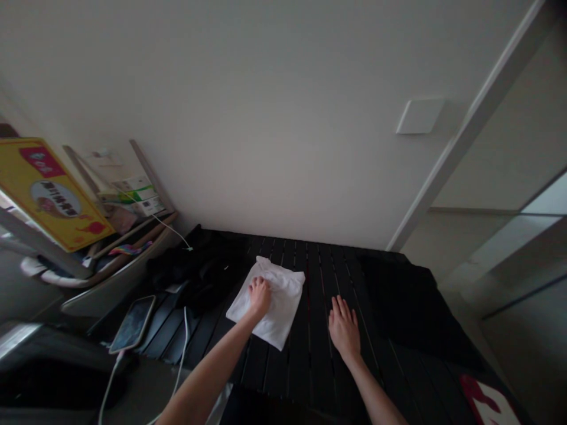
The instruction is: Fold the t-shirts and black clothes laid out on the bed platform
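A white folded cloth garment, perhaps a T-shirt [283, 301], lies on the black slatted table [316, 366]. Resting on top of its left half is my left hand [260, 298], fingers slightly bent and apart, with no fabric bunched in them. My right hand [344, 327] lies flat and open, palm down on the slats, a little to the right of the garment. Nothing is in it.
Dark cloth [208, 265] is heaped at the left; another dark cloth [411, 307] covers the right side. A phone [133, 323] with a white cable sits at the left edge, near a rack holding a yellow box [53, 195]. Behind stands a wall [274, 130].
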Demonstrator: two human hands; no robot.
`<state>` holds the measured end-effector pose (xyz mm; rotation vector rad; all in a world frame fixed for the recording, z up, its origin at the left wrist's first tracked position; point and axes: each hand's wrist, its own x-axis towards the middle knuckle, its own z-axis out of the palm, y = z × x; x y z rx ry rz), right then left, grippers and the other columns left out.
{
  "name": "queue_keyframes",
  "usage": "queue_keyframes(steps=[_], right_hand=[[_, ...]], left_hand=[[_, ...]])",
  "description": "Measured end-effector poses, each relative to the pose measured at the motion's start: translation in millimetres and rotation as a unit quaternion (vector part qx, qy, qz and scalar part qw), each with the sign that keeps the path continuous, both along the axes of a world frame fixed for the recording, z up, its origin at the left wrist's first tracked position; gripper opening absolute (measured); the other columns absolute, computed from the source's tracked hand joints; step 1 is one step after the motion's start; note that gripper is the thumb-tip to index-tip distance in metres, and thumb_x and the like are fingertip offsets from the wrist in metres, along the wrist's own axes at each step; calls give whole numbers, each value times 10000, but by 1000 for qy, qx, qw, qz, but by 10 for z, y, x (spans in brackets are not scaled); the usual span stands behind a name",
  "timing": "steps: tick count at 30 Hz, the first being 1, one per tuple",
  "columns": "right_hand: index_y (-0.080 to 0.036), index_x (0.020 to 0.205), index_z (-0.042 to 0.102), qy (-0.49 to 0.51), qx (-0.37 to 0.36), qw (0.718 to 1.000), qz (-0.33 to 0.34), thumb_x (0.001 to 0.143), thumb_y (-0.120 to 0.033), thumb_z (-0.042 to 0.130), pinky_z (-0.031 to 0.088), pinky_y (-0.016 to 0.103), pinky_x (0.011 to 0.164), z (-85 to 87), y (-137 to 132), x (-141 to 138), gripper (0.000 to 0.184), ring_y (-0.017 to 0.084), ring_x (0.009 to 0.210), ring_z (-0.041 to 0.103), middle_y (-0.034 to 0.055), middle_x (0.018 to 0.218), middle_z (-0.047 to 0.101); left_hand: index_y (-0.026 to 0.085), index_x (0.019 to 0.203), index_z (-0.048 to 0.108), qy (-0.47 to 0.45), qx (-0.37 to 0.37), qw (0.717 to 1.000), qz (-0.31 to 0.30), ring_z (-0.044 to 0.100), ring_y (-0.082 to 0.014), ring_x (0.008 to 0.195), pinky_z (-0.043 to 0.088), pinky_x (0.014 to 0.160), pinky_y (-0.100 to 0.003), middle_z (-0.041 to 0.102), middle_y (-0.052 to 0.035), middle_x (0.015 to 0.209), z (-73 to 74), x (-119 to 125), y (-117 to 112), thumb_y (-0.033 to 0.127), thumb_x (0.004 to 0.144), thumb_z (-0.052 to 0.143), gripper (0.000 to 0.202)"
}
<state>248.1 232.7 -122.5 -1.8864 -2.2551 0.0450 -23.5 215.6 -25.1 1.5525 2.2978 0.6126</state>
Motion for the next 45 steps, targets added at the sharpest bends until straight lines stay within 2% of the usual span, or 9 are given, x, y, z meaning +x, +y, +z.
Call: queue_keyframes(steps=[6, 13, 17, 19, 27, 32, 36, 41, 45], right_hand=[[-125, 1427, 393, 32, 37, 999, 13, 932, -278, 212, 204, 447, 1129, -77, 20, 18, 549, 241, 1397, 291, 113, 1516, 330], [-126, 1420, 407, 26, 40, 999, 6, 925, -286, 206, 213, 461, 1121, -122, 32, 15, 557, 245, 1381, 325, 118, 1505, 349], [-120, 1405, 427, 35, 49, 998, 14, 927, -287, 212, 223, 459, 1116, -76, 22, 1, 551, 251, 1378, 328, 121, 1506, 348], [-119, 1399, 434, 43, 50, 998, 15, 924, -283, 222, 230, 461, 1112, -46, 21, 1, 546, 254, 1375, 332, 125, 1502, 355], [-148, 1298, 520, 153, 26, 988, 13, 898, -372, 304, 184, 537, 1102, 213, -88, -47, 507, 297, 1358, 335, 151, 1435, 448], [-188, 1096, 595, 384, -59, 921, -35, 840, -544, 362, 353, 485, 988, 430, -209, -309, 497, 324, 1159, 512, 169, 1174, 603], [-221, 931, 594, 437, -101, 893, -31, 674, -455, 560, 455, 384, 827, 513, -187, -452, 349, 299, 949, 607, 108, 887, 646], [-222, 863, 569, 517, -143, 842, 49, 570, -292, 519, 466, 319, 711, 794, -188, -407, 305, 223, 768, 605, 27, 799, 639], [-223, 701, 516, 563, -161, 802, 119, 602, -244, 508, 409, 255, 630, 1167, -240, -415, 101, 167, 686, 523, -20, 678, 552]], left_hand=[[183, 956, 580, 57, 52, 997, -19, 358, -292, 1273, 254, 1037, -504, 545, -112, 1230, 93, 34, -134, 134, 882, 404, 197], [219, 1028, 524, 97, 132, 978, -128, 556, -166, 1018, 307, 1030, -394, 613, -23, 1039, 207, 202, -430, 210, 948, 361, 182], [165, 1155, 516, 123, 62, 990, -11, 371, -318, 1288, 254, 1026, -548, 497, -149, 1307, 114, 75, -392, 177, 877, 455, 285], [180, 1093, 565, 131, 12, 991, 15, 284, -335, 1350, 230, 1035, -560, 488, -133, 1341, 92, 10, -361, 126, 844, 471, 272], [225, 1087, 564, -4, 115, 985, -130, 517, -215, 1149, 367, 993, -392, 609, -55, 1155, 228, 464, -592, 146, 898, 407, 258], [221, 1048, 588, -56, -8, 968, -246, 571, -192, 1103, 435, 949, -297, 552, -54, 1270, 211, 1000, -848, 78, 817, 445, 307], [188, 1093, 569, -104, -16, 954, -280, 574, -216, 1101, 454, 950, -300, 576, -99, 1218, 261, 1226, -1024, 123, 775, 509, 330], [204, 1065, 557, -133, 49, 970, -196, 648, -189, 812, 521, 771, -323, 647, -74, 1006, 447, 998, -947, 164, 823, 447, 268], [163, 1249, 441, -114, 165, 973, -112, 557, -233, 1139, 438, 976, -433, 573, -144, 1223, 602, 548, -664, 120, 812, 412, 440]])
